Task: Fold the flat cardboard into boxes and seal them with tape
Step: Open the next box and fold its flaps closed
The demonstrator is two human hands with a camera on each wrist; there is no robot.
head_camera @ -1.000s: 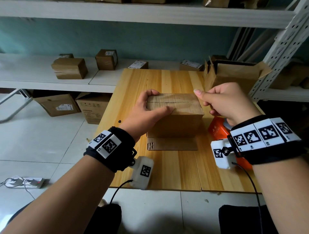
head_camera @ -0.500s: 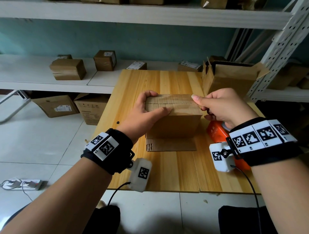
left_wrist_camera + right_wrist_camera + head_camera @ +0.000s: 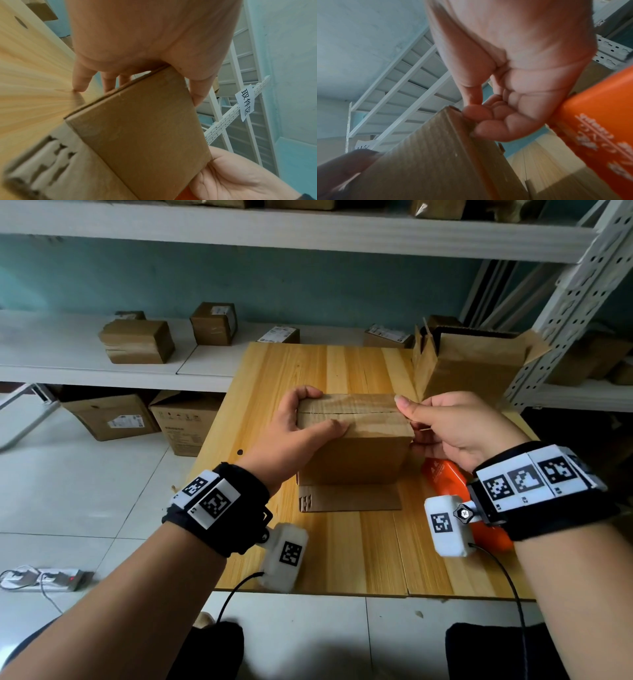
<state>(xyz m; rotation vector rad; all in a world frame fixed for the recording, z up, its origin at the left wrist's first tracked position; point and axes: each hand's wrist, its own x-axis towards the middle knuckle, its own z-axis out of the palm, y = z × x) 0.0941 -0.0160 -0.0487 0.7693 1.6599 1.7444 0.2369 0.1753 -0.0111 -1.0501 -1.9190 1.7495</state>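
Note:
A closed brown cardboard box [image 3: 359,453] stands mid-table on a flat cardboard sheet [image 3: 349,501]; a seam runs along its top. My left hand [image 3: 308,422] grips its left end, thumb on the near top edge and fingers curled over the far side, as the left wrist view shows around the box [image 3: 140,135]. At the right top edge my right hand [image 3: 445,426] has its thumb lying on top and curled fingers against the box's end [image 3: 428,162]. An orange tape dispenser [image 3: 442,474] lies under my right wrist.
An open-topped cardboard box [image 3: 472,368] stands at the wooden table's [image 3: 342,556] back right corner. Sealed boxes sit on the white shelf [image 3: 68,361] behind. A metal rack upright [image 3: 561,313] rises at the right. A power strip [image 3: 44,578] lies on the floor.
My right hand has come down and leftward until its thumb and fingers meet the box's right top edge. My left hand keeps its hold.

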